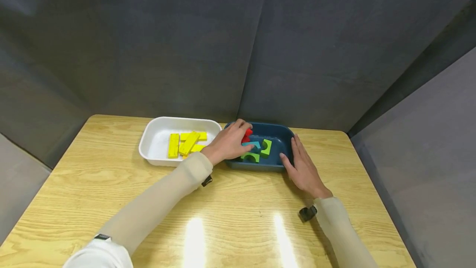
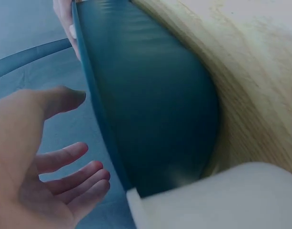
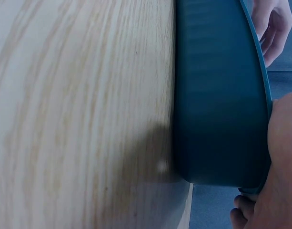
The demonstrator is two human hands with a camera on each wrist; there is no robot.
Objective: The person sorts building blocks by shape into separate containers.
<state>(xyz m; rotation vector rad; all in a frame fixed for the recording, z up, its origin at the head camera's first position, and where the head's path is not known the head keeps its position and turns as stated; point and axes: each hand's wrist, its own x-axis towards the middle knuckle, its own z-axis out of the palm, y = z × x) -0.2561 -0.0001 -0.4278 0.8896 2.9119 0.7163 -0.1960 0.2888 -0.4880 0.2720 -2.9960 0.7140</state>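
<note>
My left hand (image 1: 229, 140) reaches over the left part of a dark blue tray (image 1: 277, 168). In the left wrist view its thumb and fingers are apart, with nothing between them above the tray's rim. Close to these fingers lie a red block (image 1: 247, 135), partly hidden, and a blue block (image 1: 255, 145). Two green blocks with curved cutouts, one to the right (image 1: 267, 145) and one in front (image 1: 252, 158), sit in the same tray. My right hand (image 1: 305, 173) holds the tray's front right corner, thumb over the rim and fingers along the outer right wall.
A white tray (image 1: 151, 152) with several yellow flat blocks (image 1: 173, 146) stands directly left of the blue one. Both trays are near the back edge of the wooden table (image 1: 245, 210). A dark grey cloth screen (image 1: 186, 53) rises behind it.
</note>
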